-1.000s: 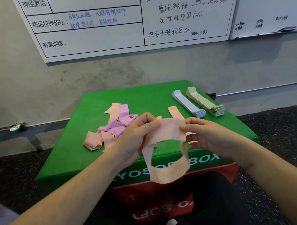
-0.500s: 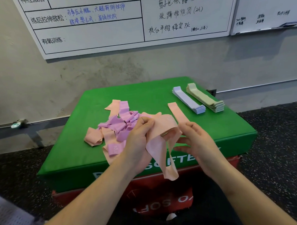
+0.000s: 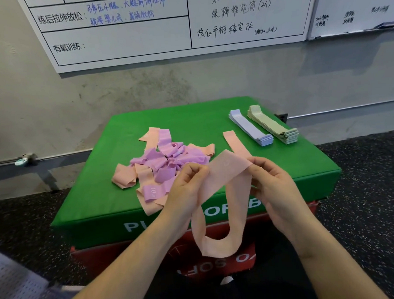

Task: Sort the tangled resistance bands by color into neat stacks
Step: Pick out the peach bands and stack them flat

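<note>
Whiteboards (image 3: 123, 32) hang on the grey wall behind a green padded box (image 3: 305, 165) that carries everything. Near its far right corner lie two tidy stacks, a pale blue stack (image 3: 249, 130) and a green stack (image 3: 273, 124) touching alongside it. One peach strip (image 3: 233, 140) lies flat just left of them, the start of a third pile. Toward the left of the middle sits the tangled heap (image 3: 163, 164) of purple and peach bands.

At the near edge the left hand (image 3: 185, 190) and right hand (image 3: 273, 186) each pinch an end of a peach band (image 3: 225, 193); its top is stretched flat between them and the rest droops in a loop over the box's front.

That hanging loop looks twisted; laid down like that, I reckon it would sit crooked on the strip and spoil the stack. It could also slip from a thumb-and-finger grip.

Half a second ago the band was bunched in the left hand, the right barely touching; now it is spread out between both.
</note>
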{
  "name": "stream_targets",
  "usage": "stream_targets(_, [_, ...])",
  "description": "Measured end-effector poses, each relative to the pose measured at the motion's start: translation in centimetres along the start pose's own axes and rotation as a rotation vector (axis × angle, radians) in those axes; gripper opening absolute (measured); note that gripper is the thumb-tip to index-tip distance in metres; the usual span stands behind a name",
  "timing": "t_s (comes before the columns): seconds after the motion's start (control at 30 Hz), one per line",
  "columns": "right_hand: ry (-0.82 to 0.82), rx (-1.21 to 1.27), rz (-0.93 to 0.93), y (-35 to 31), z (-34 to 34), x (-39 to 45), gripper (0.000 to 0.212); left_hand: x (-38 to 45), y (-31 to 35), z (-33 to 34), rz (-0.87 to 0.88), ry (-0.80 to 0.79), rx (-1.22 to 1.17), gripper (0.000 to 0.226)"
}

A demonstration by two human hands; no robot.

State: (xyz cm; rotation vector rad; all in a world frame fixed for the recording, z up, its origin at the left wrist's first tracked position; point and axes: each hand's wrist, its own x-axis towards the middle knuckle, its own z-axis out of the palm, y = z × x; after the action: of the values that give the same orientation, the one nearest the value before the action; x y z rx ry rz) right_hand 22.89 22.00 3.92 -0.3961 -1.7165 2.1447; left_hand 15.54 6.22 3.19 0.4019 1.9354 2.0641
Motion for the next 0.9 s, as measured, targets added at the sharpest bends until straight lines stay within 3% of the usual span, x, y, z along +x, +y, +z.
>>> stream_targets(0.2, [-0.037, 0.109, -0.002, -0.7, 0.5, -0.3, 0.011, -0.4, -1.4, 0.3, 0.035, -0.117, 0.259, 0.005])
stream_targets(0.4, [-0.11, 0.017, -0.001, -0.5, 0.5, -0.4, 0.013, -0.8, -0.7, 0.8, 0.124, -0.275, 0.245, 0.023])
stream_targets(0.53, [-0.18, 0.032, -0.001, -0.9, 0.3, -0.3, 0.016, -0.8, -0.2, 1.5, 0.207, -0.262, 0.332, 0.007])
stream_targets(0.63, [-0.181, 0.028, -0.024, -1.2, 0.1, 0.0, 0.023, -0.6, -0.4, 1.9, 0.254, -0.203, 0.381, 0.024])
stream_targets(0.7, [-0.153, -0.011, -0.085, -1.4, 0.1, 0.1, 0.028, -0.1, -0.7, 1.8, 0.309, -0.192, 0.416, 0.023])
stream_targets(0.9, [-0.115, 0.058, -0.104, -1.1, 0.1, 0.5, 0.017, 0.2, -0.1, 2.2, 0.144, -0.235, 0.124, 0.021])
